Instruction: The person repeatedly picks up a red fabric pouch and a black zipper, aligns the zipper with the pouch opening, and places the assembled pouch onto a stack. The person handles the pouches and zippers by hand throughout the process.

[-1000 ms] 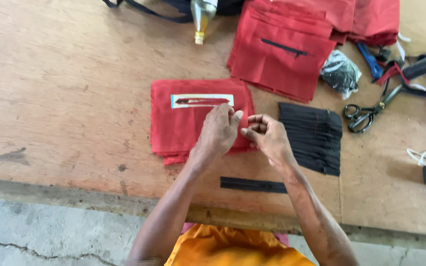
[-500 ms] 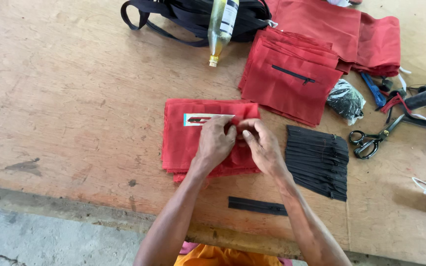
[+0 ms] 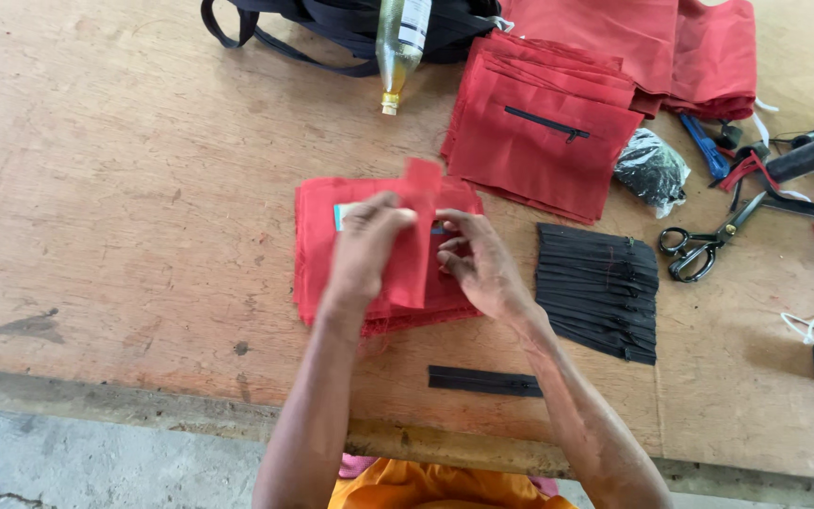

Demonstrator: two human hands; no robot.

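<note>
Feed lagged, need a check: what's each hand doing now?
Left hand: closed on a red fabric strip.
Right hand: fingers curled on the red fabric stack.

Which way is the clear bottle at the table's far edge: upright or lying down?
Lying down: the bottle rests on its side, cap end pointing towards the person.

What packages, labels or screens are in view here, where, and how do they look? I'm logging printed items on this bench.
Bottle label: white wrap on the clear bottle of yellowish liquid lying at the table's far edge.
Pale strip: light rectangle on the near red cloth stack, mostly hidden by the left hand.
Plastic bag: crumpled, clear, dark contents, right of the far red stack.
No screens seen.
</note>
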